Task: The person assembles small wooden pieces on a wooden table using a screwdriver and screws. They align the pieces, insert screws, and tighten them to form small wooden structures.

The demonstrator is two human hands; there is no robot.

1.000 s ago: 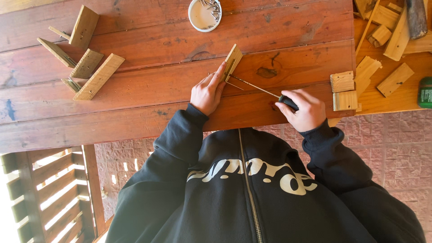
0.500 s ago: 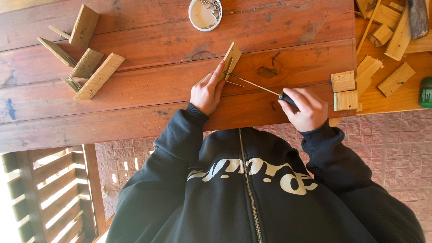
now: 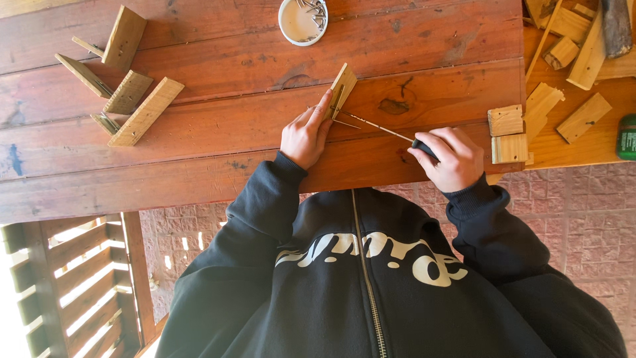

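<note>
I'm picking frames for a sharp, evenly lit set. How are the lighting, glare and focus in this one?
Head view: even daylight on the wooden table, with only soft shadows under the left hand and the right hand. The bottom-left corner by the slatted railing is blown out white. The small wood block and the thin screwdriver shaft look sharp, with no motion blur.

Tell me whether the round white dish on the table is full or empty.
Nearly empty: the white dish shows mostly bare bottom, with a small cluster of nails or screws along one side.
</note>
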